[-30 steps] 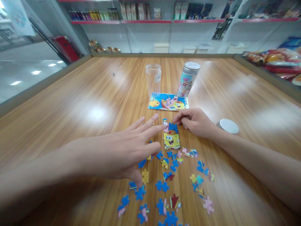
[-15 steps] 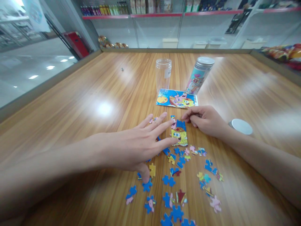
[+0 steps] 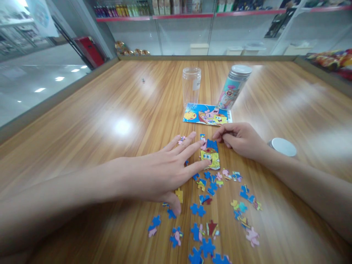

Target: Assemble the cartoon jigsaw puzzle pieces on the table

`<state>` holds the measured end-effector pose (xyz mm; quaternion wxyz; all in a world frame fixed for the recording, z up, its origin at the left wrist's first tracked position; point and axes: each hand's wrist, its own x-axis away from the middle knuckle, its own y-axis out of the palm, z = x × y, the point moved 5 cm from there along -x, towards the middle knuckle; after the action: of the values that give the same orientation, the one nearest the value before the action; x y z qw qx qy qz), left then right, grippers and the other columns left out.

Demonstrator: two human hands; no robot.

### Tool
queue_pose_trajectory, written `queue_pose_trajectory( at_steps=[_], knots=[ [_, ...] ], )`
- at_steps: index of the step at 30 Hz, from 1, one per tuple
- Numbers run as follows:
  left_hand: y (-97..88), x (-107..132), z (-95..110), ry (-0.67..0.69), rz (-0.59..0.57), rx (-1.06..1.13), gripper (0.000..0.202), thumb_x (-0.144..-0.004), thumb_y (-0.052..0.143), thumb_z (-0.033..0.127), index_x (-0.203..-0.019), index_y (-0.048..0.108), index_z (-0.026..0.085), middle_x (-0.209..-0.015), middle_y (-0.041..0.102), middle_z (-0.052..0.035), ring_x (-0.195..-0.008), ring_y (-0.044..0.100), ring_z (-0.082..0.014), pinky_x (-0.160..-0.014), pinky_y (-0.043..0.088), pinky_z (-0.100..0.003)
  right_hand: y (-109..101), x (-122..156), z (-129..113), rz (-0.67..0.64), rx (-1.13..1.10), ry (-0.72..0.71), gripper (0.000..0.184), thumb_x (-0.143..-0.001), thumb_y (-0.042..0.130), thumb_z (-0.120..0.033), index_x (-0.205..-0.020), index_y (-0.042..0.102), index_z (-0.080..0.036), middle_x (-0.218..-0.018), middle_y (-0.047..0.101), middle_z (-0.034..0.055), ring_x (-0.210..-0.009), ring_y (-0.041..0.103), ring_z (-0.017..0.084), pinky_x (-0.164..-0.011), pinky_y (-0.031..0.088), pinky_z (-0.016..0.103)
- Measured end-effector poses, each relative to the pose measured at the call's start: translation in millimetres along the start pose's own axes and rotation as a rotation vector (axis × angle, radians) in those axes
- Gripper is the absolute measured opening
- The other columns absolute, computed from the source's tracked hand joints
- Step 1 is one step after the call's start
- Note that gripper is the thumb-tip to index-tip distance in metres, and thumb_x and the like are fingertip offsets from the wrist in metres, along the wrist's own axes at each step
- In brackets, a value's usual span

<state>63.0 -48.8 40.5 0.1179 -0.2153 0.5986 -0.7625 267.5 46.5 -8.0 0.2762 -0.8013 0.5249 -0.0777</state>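
Observation:
Palm down and fingers spread, my left hand [image 3: 165, 172] reaches across loose jigsaw pieces, its fingertips at the left side of a joined puzzle section [image 3: 210, 156] with a yellow cartoon face. Some pieces under this hand are hidden. By the section's upper right corner my right hand [image 3: 240, 139] rests with curled fingers, thumb against the index finger; whatever they may hold is hidden. Blue jigsaw pieces [image 3: 207, 248] and a yellow jigsaw piece [image 3: 179, 195] lie nearer to me. A picture card [image 3: 207, 114] with the cartoon scene lies beyond the hands.
On the card's back edge stand a clear, lidless jar [image 3: 191, 86] and a lidded tube [image 3: 233, 88] with a cartoon label. A silver lid [image 3: 283, 146] lies right of my right wrist. Shelves [image 3: 181, 16] with goods are behind the wooden table [image 3: 96, 99].
My left thumb has drawn slightly to the right, off part of a blue piece. The right hand stays by the joined section, and the view has shifted a little.

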Motion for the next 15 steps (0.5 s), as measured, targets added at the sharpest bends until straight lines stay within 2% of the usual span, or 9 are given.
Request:
queue_pose_trajectory(
  at_steps=[4,10,15],
  knots=[
    [1.0,1.0,-3.1,-0.023,-0.041,-0.019,0.102,-0.076,0.079,0.049,-0.157,0.027,0.018,-0.164,0.002,-0.0254,-0.15,-0.005,-0.0475,-0.119,0.016,-0.068,0.2,-0.1,-0.5,-0.001,-0.003,-0.005,0.026,-0.079,0.049,-0.008,-0.082,0.072,-0.017,-0.069,0.066,0.0024,-0.052,0.052,0.01,-0.049,0.042,0.025],
    [4.5,6.8,-0.3,0.04,-0.026,0.005,0.126,-0.062,0.088,0.047,-0.16,0.014,0.023,-0.165,-0.008,-0.023,-0.148,-0.01,-0.049,-0.118,0.015,-0.069,-0.3,0.4,0.1,0.004,0.003,-0.02,0.026,-0.079,0.049,-0.006,-0.082,0.072,-0.017,-0.07,0.066,0.0017,-0.053,0.053,0.01,-0.051,0.042,0.025],
    [5.1,8.6,1.2,0.012,-0.088,-0.014,0.128,-0.061,0.089,0.04,-0.161,0.011,0.027,-0.165,-0.011,-0.02,-0.149,-0.011,-0.047,-0.12,0.011,-0.067,-1.0,0.6,0.2,0.007,-0.001,-0.02,0.029,-0.079,0.048,-0.003,-0.081,0.072,-0.02,-0.07,0.067,0.0022,-0.053,0.053,0.011,-0.05,0.042,0.027]
  ],
)
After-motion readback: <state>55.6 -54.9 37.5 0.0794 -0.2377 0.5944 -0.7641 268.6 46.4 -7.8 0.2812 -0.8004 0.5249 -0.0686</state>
